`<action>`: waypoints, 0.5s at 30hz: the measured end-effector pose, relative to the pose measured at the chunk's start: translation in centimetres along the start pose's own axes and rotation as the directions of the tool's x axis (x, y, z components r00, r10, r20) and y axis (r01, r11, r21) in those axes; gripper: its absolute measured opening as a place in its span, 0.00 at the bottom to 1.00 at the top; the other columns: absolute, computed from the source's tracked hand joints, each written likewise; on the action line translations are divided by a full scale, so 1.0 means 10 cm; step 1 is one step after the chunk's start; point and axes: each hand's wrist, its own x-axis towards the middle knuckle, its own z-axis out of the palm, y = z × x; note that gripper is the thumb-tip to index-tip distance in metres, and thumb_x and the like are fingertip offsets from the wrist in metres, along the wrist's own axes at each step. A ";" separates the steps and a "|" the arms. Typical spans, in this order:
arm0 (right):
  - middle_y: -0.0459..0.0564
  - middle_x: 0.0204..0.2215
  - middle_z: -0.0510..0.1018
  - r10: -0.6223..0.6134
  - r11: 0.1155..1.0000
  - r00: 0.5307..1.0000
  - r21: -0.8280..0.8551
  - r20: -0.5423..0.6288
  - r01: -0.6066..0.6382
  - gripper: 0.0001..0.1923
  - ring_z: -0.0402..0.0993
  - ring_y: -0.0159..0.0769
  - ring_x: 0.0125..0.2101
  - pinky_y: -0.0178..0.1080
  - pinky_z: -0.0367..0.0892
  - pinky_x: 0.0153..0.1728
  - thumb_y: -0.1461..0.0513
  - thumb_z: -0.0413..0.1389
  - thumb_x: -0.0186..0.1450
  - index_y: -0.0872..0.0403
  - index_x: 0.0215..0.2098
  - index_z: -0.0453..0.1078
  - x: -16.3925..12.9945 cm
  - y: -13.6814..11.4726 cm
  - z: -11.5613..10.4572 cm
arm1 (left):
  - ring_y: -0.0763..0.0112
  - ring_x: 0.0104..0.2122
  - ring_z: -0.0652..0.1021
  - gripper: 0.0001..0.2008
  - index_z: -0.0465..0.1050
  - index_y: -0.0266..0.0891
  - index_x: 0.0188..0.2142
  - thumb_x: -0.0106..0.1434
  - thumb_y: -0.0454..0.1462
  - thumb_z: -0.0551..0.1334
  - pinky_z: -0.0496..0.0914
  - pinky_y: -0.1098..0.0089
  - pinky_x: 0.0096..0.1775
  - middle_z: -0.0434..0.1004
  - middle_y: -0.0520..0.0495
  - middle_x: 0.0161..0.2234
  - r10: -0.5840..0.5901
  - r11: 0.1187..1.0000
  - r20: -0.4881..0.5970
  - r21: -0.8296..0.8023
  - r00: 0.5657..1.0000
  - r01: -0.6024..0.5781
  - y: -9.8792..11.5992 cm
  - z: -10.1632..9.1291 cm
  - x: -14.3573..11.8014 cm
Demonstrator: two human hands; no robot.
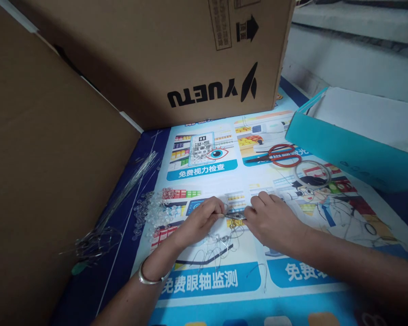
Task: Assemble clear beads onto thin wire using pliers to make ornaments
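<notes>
My right hand [274, 222] is closed around a small pair of pliers [236, 216], whose jaws point left. At the jaw tips my left hand [206, 217] pinches a thin wire, mostly hidden by the fingers. Just below both hands lies a tangle of thin wire with clear beads [221, 239] on the printed sheet. Left of my left hand, loose clear beads [159, 210] are spread in a pile. A silver bangle [149, 277] is on my left wrist.
Red-handled scissors [289, 156] and a wire coil [313, 174] lie beyond my right hand, near an open turquoise box [347, 140]. A bead packet [201, 148] lies behind. Straight wires [131, 188] lie left. Cardboard [204, 50] stands upright behind and left.
</notes>
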 end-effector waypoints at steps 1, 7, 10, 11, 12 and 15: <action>0.54 0.32 0.69 -0.001 1.000 1.000 -0.001 0.001 0.001 0.09 0.60 0.43 0.36 0.42 0.52 0.32 0.62 0.46 0.65 0.56 0.34 0.67 0.00 0.00 0.00 | 0.71 0.36 0.69 0.06 0.58 0.39 0.31 0.66 0.34 0.50 0.63 0.69 0.39 0.66 0.46 0.35 0.004 1.000 0.000 -0.004 1.000 -0.004 0.00 0.00 0.00; 0.55 0.33 0.69 0.004 1.000 1.000 -0.001 0.009 -0.004 0.09 0.60 0.43 0.36 0.41 0.52 0.32 0.63 0.46 0.64 0.56 0.35 0.68 -0.01 -0.02 -0.01 | 0.70 0.36 0.68 0.07 0.57 0.39 0.30 0.66 0.34 0.50 0.63 0.68 0.39 0.67 0.47 0.34 0.019 1.000 0.005 0.013 1.000 -0.019 0.01 0.01 0.00; 0.54 0.33 0.69 -0.004 1.000 1.000 -0.005 0.016 0.004 0.09 0.60 0.43 0.36 0.41 0.52 0.32 0.63 0.46 0.64 0.56 0.35 0.67 -0.02 -0.02 -0.01 | 0.70 0.36 0.69 0.07 0.58 0.39 0.31 0.66 0.34 0.50 0.63 0.68 0.39 0.67 0.46 0.34 0.015 1.000 0.014 0.024 1.000 -0.016 0.00 0.00 0.00; 0.54 0.33 0.69 -0.008 1.000 1.000 -0.004 0.017 0.008 0.09 0.60 0.42 0.36 0.41 0.52 0.32 0.63 0.46 0.64 0.56 0.35 0.67 -0.02 -0.02 -0.01 | 0.70 0.36 0.68 0.06 0.58 0.39 0.31 0.66 0.34 0.50 0.63 0.68 0.39 0.67 0.46 0.34 0.014 1.000 0.018 0.028 1.000 -0.015 0.00 0.00 0.00; 0.54 0.32 0.69 -0.011 1.000 1.000 -0.002 0.016 0.011 0.08 0.60 0.43 0.36 0.41 0.52 0.31 0.63 0.46 0.64 0.56 0.35 0.67 -0.02 -0.02 -0.01 | 0.70 0.36 0.68 0.06 0.58 0.39 0.31 0.66 0.34 0.50 0.62 0.68 0.39 0.67 0.47 0.34 0.013 0.999 0.022 0.032 1.000 -0.014 0.01 0.00 0.00; 0.54 0.32 0.69 -0.022 1.000 1.000 0.005 0.011 0.022 0.08 0.60 0.42 0.36 0.41 0.52 0.31 0.64 0.46 0.64 0.56 0.34 0.66 -0.02 -0.01 0.00 | 0.70 0.36 0.68 0.07 0.58 0.39 0.31 0.66 0.34 0.49 0.62 0.68 0.39 0.67 0.47 0.34 0.009 0.999 0.032 0.043 0.999 -0.010 0.01 -0.01 0.00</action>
